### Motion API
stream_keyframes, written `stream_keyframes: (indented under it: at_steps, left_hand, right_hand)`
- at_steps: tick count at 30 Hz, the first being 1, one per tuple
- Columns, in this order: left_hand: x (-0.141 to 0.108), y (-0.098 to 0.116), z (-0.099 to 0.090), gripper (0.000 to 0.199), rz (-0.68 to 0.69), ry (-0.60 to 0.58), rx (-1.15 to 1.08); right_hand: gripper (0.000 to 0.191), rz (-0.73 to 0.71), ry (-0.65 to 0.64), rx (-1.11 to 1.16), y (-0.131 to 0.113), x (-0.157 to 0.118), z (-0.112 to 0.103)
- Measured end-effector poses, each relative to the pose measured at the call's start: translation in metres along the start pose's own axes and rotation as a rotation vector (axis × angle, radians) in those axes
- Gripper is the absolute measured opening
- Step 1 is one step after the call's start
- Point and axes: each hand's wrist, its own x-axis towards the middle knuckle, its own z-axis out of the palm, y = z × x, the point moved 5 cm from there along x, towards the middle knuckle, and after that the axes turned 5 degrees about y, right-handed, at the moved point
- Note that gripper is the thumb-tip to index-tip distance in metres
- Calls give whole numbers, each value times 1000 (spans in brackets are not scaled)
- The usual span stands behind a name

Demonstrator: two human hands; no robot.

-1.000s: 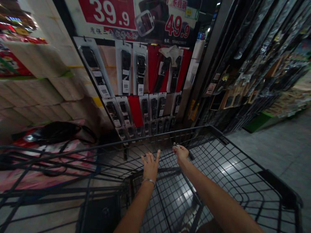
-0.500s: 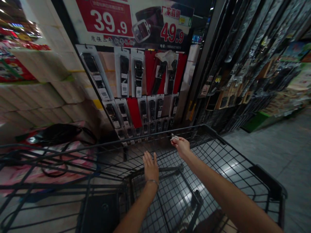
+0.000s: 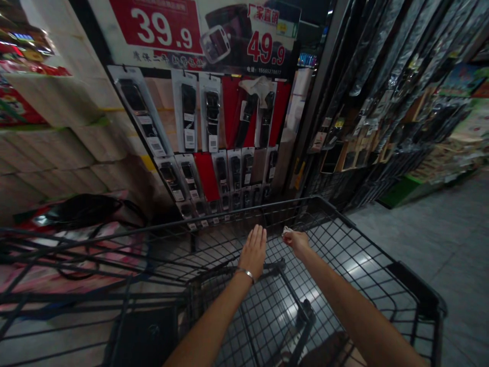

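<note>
My left hand [image 3: 253,251], with a silver bracelet at the wrist, is held palm down over the wire shopping cart [image 3: 367,243], its fingers stretched out and holding nothing. To its right, my right hand [image 3: 298,240] pinches a small crumpled whitish piece [image 3: 286,232] between thumb and fingers. A small gap separates the two hands, and both are above the cart's basket near its far rim.
Beyond the cart hangs a rack of packaged belts [image 3: 189,114] under a price sign [image 3: 164,30]. Dark wrapped goods [image 3: 367,66] hang at the right. Pink packages [image 3: 110,250] and a black bag [image 3: 80,210] lie at the left.
My left hand has moved right and slightly up, closer to the right hand. My right hand, still pinching the whitish piece, has shifted right and a little down. The view has shifted slightly.
</note>
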Motion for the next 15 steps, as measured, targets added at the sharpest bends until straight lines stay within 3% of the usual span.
stream_keyframes:
  at_steps: [4, 10, 15]
  left_hand:
    - [16, 4, 6, 66, -33, 21, 113]
    - [27, 10, 23, 58, 31, -103, 203]
    - [30, 11, 23, 71, 84, -204, 243]
  right_hand:
    - [17, -40, 17, -6, 11, 8, 1]
    - [15, -149, 33, 15, 19, 19, 21]
    - [12, -205, 90, -53, 32, 27, 25]
